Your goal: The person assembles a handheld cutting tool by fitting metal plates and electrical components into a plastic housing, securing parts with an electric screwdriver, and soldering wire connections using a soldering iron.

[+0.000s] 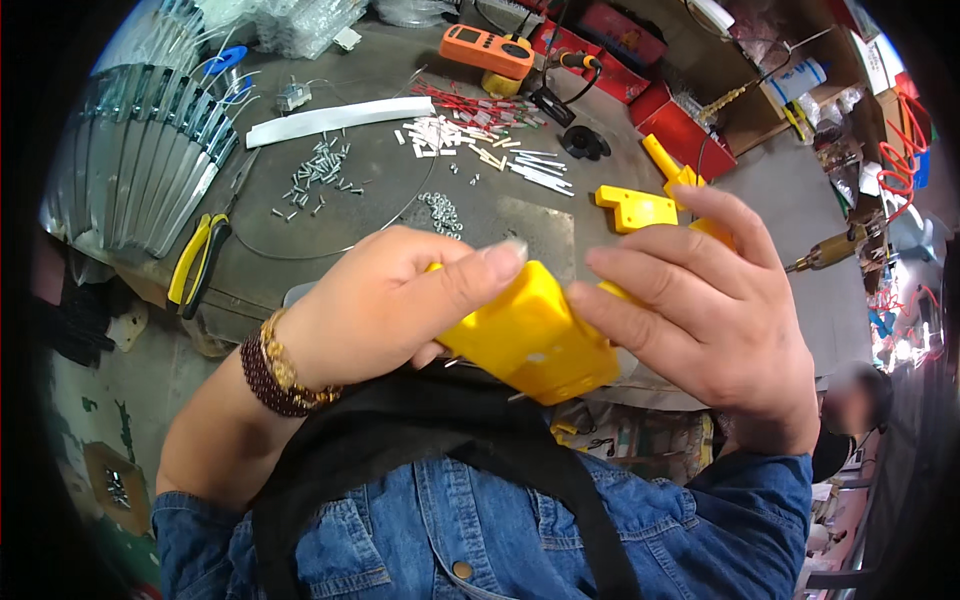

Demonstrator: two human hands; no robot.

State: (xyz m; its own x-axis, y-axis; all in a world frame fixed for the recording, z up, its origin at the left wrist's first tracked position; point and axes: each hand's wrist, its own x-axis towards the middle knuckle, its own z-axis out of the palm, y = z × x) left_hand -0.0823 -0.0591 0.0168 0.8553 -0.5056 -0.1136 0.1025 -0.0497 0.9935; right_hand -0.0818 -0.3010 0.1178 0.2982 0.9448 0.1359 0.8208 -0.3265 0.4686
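Observation:
My left hand (375, 295) is closed round a boxy yellow plastic housing (540, 340), thumb on its top edge. Thin metal pins or wires stick out of its lower side. My right hand (700, 300) is close against the housing's right side, fingers bent. Yellow plastic (618, 291) shows between its fingers, seemingly a second yellow part, mostly hidden by the hand. Beyond the right hand lies a yellow plastic piece with small holes (637, 209), and behind it a yellow piece with a narrow arm (662, 160).
On the grey bench (360, 195) lie screws (322, 172), nuts (440, 213), white tubes (432, 135) and red-wired parts (485, 110). Yellow-black pliers (200, 262) rest at the left edge, near stacked metal strips (150, 150). An orange multimeter (487, 50) and a red box (680, 125) stand at the back.

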